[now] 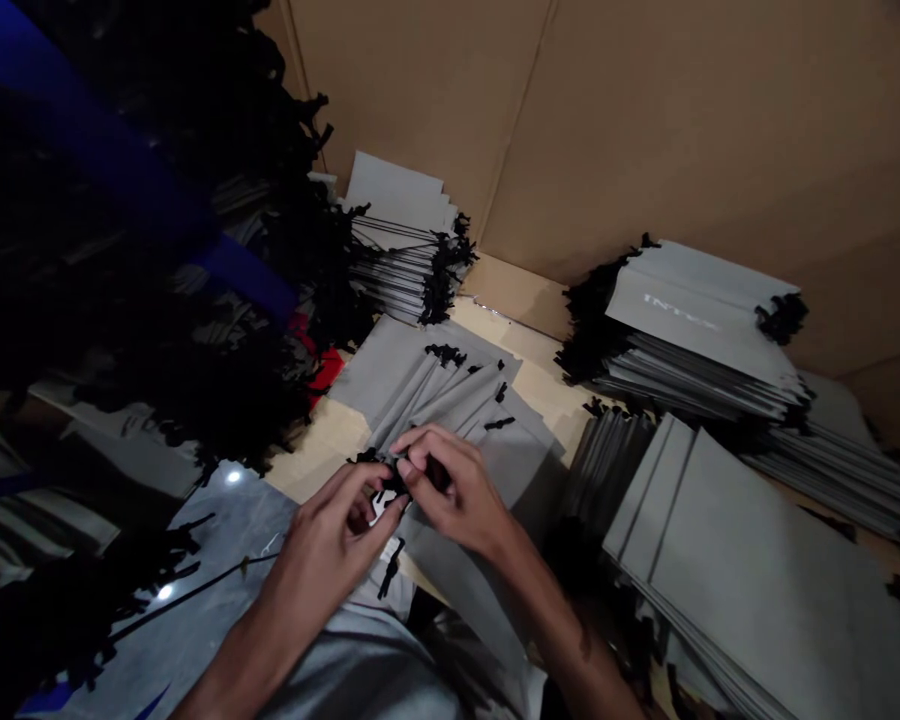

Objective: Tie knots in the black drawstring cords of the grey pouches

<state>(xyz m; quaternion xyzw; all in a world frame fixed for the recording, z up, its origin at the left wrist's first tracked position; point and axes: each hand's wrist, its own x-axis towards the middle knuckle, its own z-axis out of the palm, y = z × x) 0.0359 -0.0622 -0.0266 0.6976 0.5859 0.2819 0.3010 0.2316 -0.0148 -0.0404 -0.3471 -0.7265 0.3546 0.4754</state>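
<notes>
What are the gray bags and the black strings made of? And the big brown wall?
The gray bags look like stiff matte paper or thin card: dull surface, sharp folds, flat stacks. The black strings seem to be soft cloth cord or ribbon, since they bend and curl limply, though the exact fibre can't be told. The brown wall looks like plain cardboard, with creased seams.

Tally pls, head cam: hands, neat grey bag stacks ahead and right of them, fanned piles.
Hands: 2
Grey bag stacks: 5
Fanned bag pile: 1
Total: 8
</notes>
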